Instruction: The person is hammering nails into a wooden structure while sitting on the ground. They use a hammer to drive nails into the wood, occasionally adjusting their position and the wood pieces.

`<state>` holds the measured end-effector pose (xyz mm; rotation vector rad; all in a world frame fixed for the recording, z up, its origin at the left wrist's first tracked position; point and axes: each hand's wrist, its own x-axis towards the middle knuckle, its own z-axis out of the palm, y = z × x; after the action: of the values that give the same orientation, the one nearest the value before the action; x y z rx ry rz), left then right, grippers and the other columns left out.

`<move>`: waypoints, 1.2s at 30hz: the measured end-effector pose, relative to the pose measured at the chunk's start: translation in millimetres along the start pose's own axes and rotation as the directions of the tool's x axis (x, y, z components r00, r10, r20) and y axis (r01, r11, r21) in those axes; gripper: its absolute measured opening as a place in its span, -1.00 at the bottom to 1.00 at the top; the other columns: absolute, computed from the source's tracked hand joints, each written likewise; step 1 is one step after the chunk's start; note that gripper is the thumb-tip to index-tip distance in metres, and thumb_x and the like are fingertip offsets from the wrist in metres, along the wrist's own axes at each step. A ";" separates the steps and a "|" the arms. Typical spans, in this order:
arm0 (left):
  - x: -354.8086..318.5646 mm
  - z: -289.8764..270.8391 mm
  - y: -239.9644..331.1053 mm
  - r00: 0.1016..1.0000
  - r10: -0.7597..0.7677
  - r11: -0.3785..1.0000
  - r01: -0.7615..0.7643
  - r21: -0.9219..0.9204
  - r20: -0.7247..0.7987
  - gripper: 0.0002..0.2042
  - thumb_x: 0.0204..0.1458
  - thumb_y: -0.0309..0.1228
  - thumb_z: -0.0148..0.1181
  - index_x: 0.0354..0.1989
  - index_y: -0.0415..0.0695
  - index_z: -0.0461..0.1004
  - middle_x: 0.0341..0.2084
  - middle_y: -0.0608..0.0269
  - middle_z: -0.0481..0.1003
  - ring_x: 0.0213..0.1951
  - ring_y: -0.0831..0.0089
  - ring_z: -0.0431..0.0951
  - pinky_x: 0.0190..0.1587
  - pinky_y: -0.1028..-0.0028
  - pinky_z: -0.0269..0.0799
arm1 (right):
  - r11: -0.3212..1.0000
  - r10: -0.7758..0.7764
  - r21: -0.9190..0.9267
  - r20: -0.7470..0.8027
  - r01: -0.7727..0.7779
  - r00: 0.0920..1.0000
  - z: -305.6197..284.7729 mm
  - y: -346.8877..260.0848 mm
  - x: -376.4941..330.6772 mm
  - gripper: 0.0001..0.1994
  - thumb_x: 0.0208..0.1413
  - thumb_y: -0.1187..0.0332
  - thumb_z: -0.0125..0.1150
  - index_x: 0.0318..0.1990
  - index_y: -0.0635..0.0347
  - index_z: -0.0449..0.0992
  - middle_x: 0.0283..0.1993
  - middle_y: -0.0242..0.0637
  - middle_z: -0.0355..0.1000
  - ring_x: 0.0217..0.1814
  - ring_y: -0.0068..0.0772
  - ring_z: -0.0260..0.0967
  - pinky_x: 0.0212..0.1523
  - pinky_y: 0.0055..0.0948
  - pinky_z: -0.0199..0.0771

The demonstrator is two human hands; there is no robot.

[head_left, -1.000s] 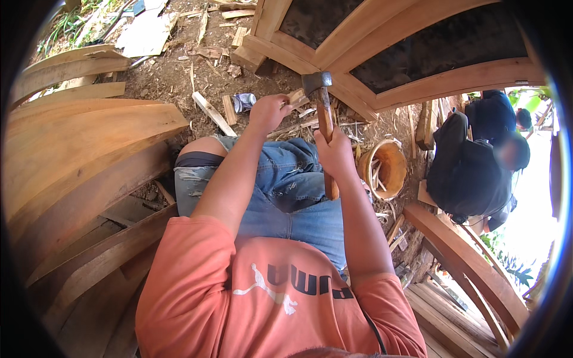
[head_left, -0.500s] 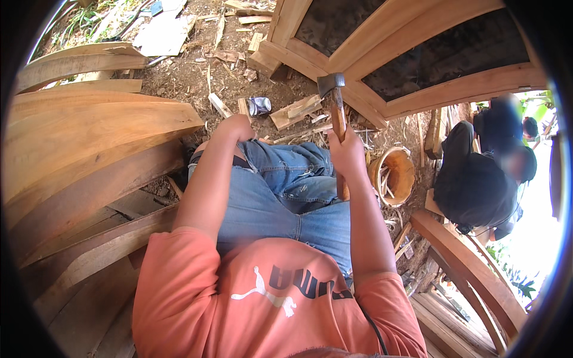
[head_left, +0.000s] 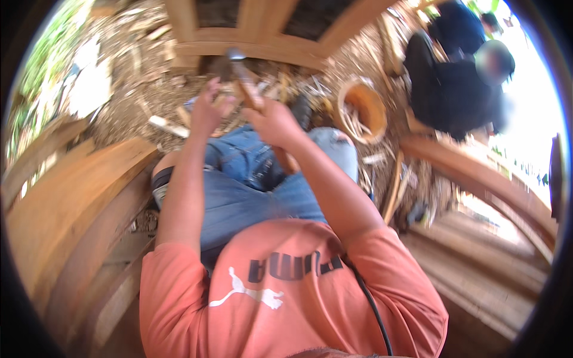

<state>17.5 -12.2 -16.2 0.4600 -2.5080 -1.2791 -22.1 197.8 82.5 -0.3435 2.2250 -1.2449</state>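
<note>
Right hand [head_left: 271,122] clenched around the wooden handle of the hammer [head_left: 239,71], its metal head up at the far side, just before the wooden frame [head_left: 256,48]; left hand [head_left: 206,110] just left of the handle, fingers curled, though whether it grips anything I cannot tell, the picture being blurred; both hover above the jeans-clad knees [head_left: 250,173]; a round basket [head_left: 361,110] sits right, on the chip-strewn ground [head_left: 119,113]; 1 dark-clothed person [head_left: 459,89] crouches far right.

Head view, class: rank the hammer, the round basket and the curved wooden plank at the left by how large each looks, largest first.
1. Curved wooden plank, by far the largest.
2. Round basket.
3. Hammer, partly hidden by the right hand and blurred, so its place below the basket is unsure.
</note>
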 end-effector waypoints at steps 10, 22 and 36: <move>-1.8 9.7 -34.3 0.990 -0.142 0.990 0.142 -0.021 0.001 -0.58 0.37 -0.15 0.45 0.18 -0.25 0.63 -0.09 0.11 0.75 -0.05 0.38 0.73 0.04 0.36 0.59 | 0.906 -0.097 -0.423 -0.180 0.012 0.979 -90.9 41.5 -133.9 -0.58 0.35 -0.06 0.36 -0.08 0.16 0.58 -0.26 -0.02 0.65 -0.15 0.19 0.66 -0.16 0.13 0.61; 35.4 10.9 -63.4 0.982 -0.189 0.981 0.188 0.055 0.000 -0.47 0.38 -0.04 0.43 0.16 -0.33 0.56 -0.14 0.12 0.72 -0.18 0.43 0.72 -0.11 0.46 0.64 | 0.827 -0.007 -0.555 -0.171 -0.091 0.985 -130.0 162.0 -265.6 -0.56 0.28 -0.04 0.45 0.02 0.15 0.59 -0.07 -0.11 0.64 0.03 0.03 0.65 0.06 -0.01 0.64; 36.1 39.5 -41.6 0.954 -0.301 0.894 0.278 -0.350 -0.011 -0.56 0.39 -0.38 0.41 0.22 -0.44 0.38 0.04 -0.04 0.63 0.09 0.25 0.73 0.17 0.34 0.76 | 0.347 0.741 -0.284 -0.502 -0.894 0.446 -218.8 450.6 -293.1 -0.57 0.33 0.06 0.41 0.19 0.14 0.62 0.18 -0.01 0.66 0.26 0.10 0.65 0.25 0.06 0.65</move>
<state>-24.5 -21.3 -68.6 0.7958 -2.1506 -1.7433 108.9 731.0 -105.8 0.8166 2.3777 -0.0820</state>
